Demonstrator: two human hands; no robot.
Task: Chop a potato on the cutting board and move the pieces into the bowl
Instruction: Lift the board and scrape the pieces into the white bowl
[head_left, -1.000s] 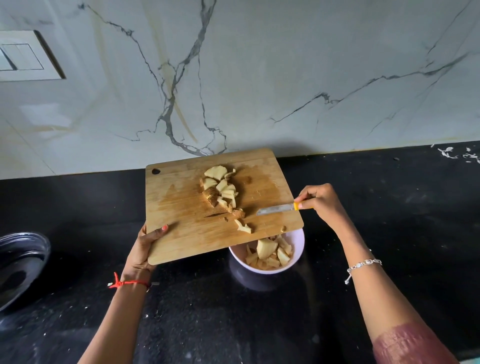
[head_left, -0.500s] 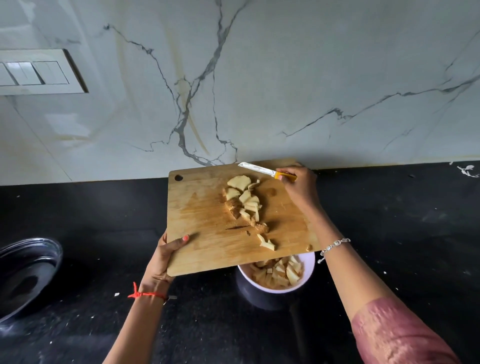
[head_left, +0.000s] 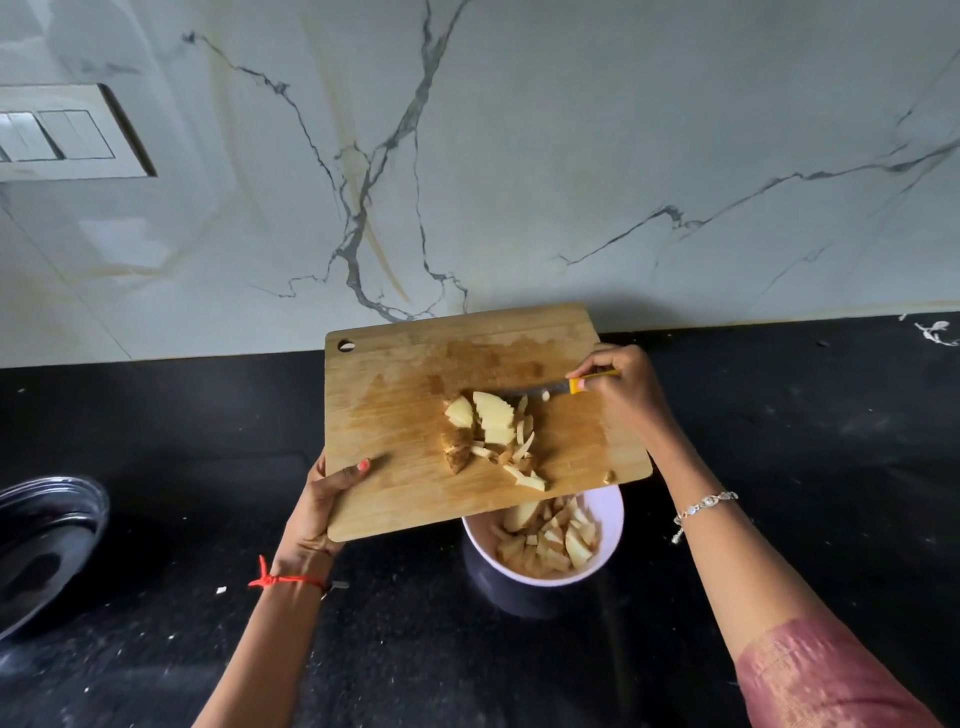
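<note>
My left hand (head_left: 324, 499) grips the near left corner of the wooden cutting board (head_left: 395, 415), thumb on top, and holds it tilted above the counter. A heap of potato pieces (head_left: 491, 434) lies on the board's middle, with a few pieces near its lower edge. My right hand (head_left: 621, 389) holds a small knife (head_left: 553, 388) by its yellow handle, the blade lying across the board just behind the heap. The white bowl (head_left: 610, 512) stands under the board's lower right edge and holds several potato pieces (head_left: 550, 540).
The black counter (head_left: 805, 441) carries scattered white specks. A dark round metal vessel (head_left: 47, 545) sits at the left edge. The marble wall (head_left: 519, 156) rises right behind the board, with a switch plate (head_left: 62, 135) at upper left.
My right hand has brought the knife down from the board's far edge to just behind the heap. The pieces have slid toward the lower edge over the bowl.
</note>
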